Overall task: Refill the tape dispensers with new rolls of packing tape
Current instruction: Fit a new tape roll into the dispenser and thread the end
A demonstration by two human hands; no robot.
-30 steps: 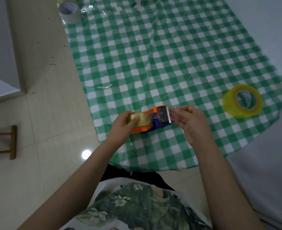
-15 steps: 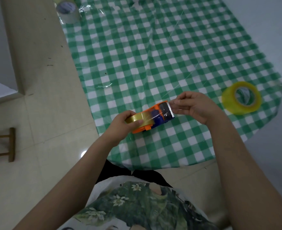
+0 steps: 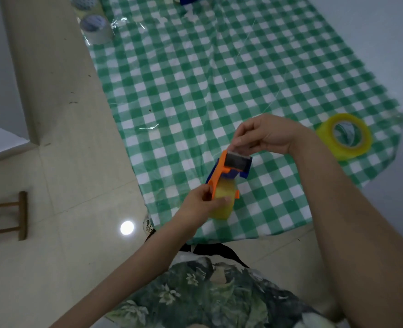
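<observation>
The right fingertips [image 3: 239,141] are drawn together in a pinch at the top edge of the black blade plate [image 3: 238,161] on an orange and blue tape dispenser [image 3: 220,172] (whether a loose tape end lies between them is too small to tell). The right hand [image 3: 265,136] curls above that end, wrist bent down over it. At the other end, the left thumb [image 3: 222,199] presses across the face of the yellowish loaded roll [image 3: 222,208] seated in the dispenser, with the other fingers wrapped behind the orange frame, so the left hand [image 3: 201,203] grips the tool by its roll end. The dispenser is held in the air, tilted with its blade end up and away, above the near edge of a green checked cloth [image 3: 195,79] spread on the tiled floor [image 3: 65,162]. A spare yellow tape roll [image 3: 327,136] lies on the cloth to the right, well apart from the hands. Two clear tape rolls [image 3: 98,31] sit at the cloth's far left corner. A wooden stool [image 3: 21,215] stands on the tiles at left.
</observation>
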